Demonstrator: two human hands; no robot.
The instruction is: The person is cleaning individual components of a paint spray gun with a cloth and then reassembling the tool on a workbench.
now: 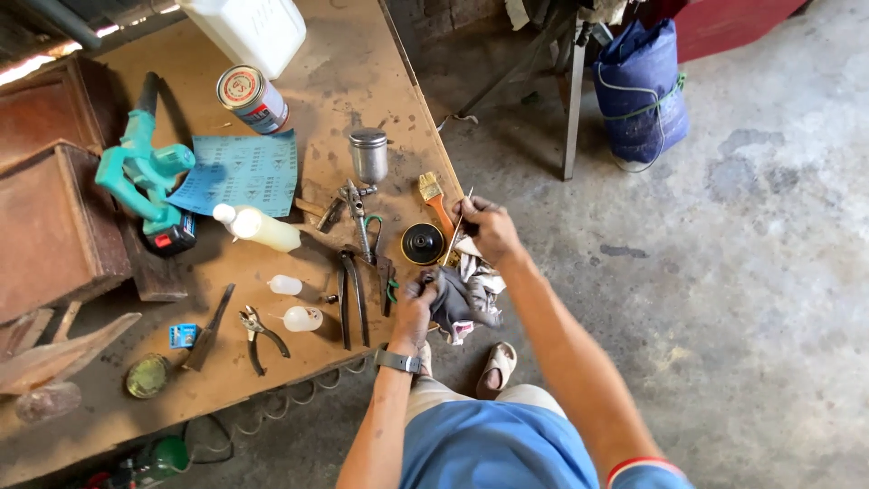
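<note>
Brown tabletop [362, 54] edge: the left hand [414, 312] clenches a grey rag [462, 299], the right hand [489, 226] pinches a thin metal rod [457, 226] above it. Nearby lie a black disc [423, 243], blue sandpaper sheet [240, 172], and red-and-white labelled can [253, 100].
</note>
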